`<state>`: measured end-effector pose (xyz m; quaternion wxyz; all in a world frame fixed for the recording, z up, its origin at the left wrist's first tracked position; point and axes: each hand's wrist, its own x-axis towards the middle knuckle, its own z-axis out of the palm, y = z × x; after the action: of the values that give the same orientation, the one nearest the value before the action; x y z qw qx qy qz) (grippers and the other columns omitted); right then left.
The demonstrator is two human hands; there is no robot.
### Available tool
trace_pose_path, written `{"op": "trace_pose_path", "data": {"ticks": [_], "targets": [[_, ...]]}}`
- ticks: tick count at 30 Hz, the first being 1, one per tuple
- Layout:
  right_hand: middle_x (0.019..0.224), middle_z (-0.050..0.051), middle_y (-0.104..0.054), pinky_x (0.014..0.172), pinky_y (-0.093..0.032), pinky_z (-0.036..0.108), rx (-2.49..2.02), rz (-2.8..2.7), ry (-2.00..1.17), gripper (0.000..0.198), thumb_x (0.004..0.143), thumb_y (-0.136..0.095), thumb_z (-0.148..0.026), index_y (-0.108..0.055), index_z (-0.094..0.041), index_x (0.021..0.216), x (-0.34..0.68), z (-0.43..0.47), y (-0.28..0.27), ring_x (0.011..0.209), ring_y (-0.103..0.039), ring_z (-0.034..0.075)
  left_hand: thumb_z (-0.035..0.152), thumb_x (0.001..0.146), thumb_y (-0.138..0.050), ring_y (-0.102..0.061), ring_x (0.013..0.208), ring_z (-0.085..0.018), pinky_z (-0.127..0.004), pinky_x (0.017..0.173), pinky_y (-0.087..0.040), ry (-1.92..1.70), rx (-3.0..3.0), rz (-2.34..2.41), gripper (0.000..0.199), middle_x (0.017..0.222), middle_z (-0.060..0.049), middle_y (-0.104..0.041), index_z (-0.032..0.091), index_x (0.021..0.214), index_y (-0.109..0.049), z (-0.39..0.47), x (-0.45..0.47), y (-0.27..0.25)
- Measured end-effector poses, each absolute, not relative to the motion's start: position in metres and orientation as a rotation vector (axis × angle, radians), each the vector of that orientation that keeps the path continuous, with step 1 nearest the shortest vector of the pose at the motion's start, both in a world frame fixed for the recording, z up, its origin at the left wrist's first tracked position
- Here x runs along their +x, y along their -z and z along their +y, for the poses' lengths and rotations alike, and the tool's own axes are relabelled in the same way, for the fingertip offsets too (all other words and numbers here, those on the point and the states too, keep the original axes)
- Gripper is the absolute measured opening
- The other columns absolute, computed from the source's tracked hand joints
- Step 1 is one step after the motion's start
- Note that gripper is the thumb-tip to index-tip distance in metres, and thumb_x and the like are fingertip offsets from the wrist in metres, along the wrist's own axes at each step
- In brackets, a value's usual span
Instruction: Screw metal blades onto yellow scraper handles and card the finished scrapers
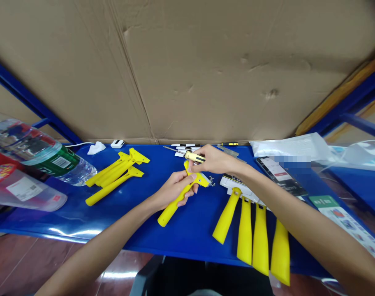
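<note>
My left hand (175, 190) is closed around the neck of a yellow scraper (172, 211), its head tilted up to the right with a metal blade edge showing. My right hand (209, 158) grips a screwdriver (194, 156) with a pale yellow and black handle. The screwdriver's shaft points left, away from the scraper, while the right fingertips are at the scraper's head. Whether those fingertips also pinch a small part is hidden. Small screws (211, 181) lie loose on the blue table just past the scraper's blade.
Several yellow scraper bodies (113, 174) lie at left, near a tilted water bottle (62, 160) and a plastic cup (27, 189). Several yellow handles (245, 230) rest at right below my forearm. A phone (280, 176), a white bag (286, 146) and another screwdriver (230, 144) sit farther back.
</note>
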<state>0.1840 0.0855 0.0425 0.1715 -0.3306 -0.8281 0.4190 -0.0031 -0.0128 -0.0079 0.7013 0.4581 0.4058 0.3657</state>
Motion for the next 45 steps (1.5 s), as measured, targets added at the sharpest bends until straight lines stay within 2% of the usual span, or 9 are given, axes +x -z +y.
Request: {"op": "trace_pose_path", "data": {"ticks": [5,12,20,27,30,32,35,40,45], "targets": [[0.072,-0.002,-0.057,0.053,-0.032,0.028,-1.041,-2.295,-1.271,0.013,0.078,-0.075,-0.03,-0.071,-0.021,0.086,0.182,0.082,-0.042,0.061,-0.044,0.012,0.056,0.095,-0.073,-0.043,0.047,-0.006,-0.018,0.034,-0.036,-0.82,1.06,0.929,0.041,0.076,-0.001,-0.062,0.017,0.091,-0.06,-0.012,-0.004,0.005],[0.081,-0.003,-0.057,0.044,-0.036,0.026,-1.055,-2.106,-1.55,0.032,0.074,-0.087,-0.035,-0.063,-0.021,0.091,0.183,0.079,-0.042,0.054,-0.042,0.008,0.056,0.095,-0.072,-0.047,0.051,-0.007,-0.018,0.036,-0.038,-0.798,1.108,0.966,0.04,0.083,-0.003,-0.066,0.017,0.096,-0.06,-0.012,-0.007,0.006],[0.08,-0.004,-0.06,0.045,-0.041,0.026,-1.004,-2.157,-1.52,0.025,0.08,-0.081,-0.031,-0.061,-0.021,0.09,0.187,0.085,-0.044,0.048,-0.049,0.007,0.056,0.101,-0.065,-0.045,0.046,-0.006,-0.018,0.037,-0.039,-0.777,1.175,0.943,0.041,0.074,-0.001,-0.062,0.016,0.096,-0.061,-0.009,-0.009,0.008],[0.067,-0.006,-0.055,0.042,-0.038,0.026,-1.04,-2.102,-1.441,0.025,0.076,-0.079,-0.023,-0.055,-0.021,0.083,0.188,0.085,-0.049,0.045,-0.047,0.008,0.057,0.098,-0.07,-0.062,0.061,-0.012,-0.019,0.042,-0.047,-0.932,1.422,1.099,0.056,0.11,-0.01,-0.072,0.022,0.133,-0.044,-0.007,-0.011,0.011],[0.064,-0.006,-0.053,0.041,-0.037,0.027,-1.079,-2.051,-1.397,0.027,0.075,-0.079,-0.02,-0.053,-0.022,0.083,0.19,0.089,-0.049,0.044,-0.047,0.009,0.043,0.088,-0.085,-0.071,0.09,-0.018,-0.023,0.057,-0.058,-1.161,1.834,1.309,0.08,0.145,-0.018,-0.057,0.026,0.151,-0.039,-0.008,-0.016,0.011],[0.063,-0.006,-0.053,0.041,-0.038,0.028,-1.072,-2.036,-1.393,0.027,0.075,-0.08,-0.02,-0.053,-0.022,0.082,0.193,0.093,-0.048,0.044,-0.047,0.009,0.032,0.092,-0.081,-0.072,0.104,-0.022,-0.03,0.071,-0.064,-1.134,2.205,1.308,0.072,0.158,-0.019,-0.048,0.029,0.155,-0.045,-0.009,-0.019,0.009],[0.064,-0.005,-0.053,0.042,-0.039,0.029,-1.076,-2.018,-1.406,0.028,0.076,-0.081,-0.023,-0.053,-0.022,0.08,0.199,0.098,-0.047,0.046,-0.048,0.009,0.016,0.102,-0.06,-0.073,0.115,-0.027,-0.036,0.079,-0.066,-0.885,2.662,1.246,0.048,0.165,-0.018,-0.045,0.031,0.148,-0.059,-0.012,-0.021,0.009],[0.064,-0.005,-0.051,0.044,-0.041,0.029,-1.088,-1.986,-1.427,0.031,0.076,-0.082,-0.024,-0.052,-0.023,0.08,0.2,0.097,-0.047,0.049,-0.046,0.01,0.009,0.103,-0.05,-0.079,0.104,-0.028,-0.031,0.064,-0.065,-0.614,2.889,1.364,0.057,0.172,-0.021,-0.04,0.028,0.156,-0.056,-0.016,-0.021,0.012],[0.074,0.001,-0.062,0.048,-0.041,0.03,-1.109,-2.084,-1.313,0.031,0.09,-0.076,-0.046,-0.058,-0.021,0.086,0.202,0.095,-0.057,0.053,-0.051,0.012,0.014,0.105,-0.05,-0.074,0.121,-0.029,-0.036,0.086,-0.066,-0.936,2.591,1.29,0.049,0.167,-0.02,-0.047,0.026,0.152,-0.058,-0.008,-0.021,0.017]]}}
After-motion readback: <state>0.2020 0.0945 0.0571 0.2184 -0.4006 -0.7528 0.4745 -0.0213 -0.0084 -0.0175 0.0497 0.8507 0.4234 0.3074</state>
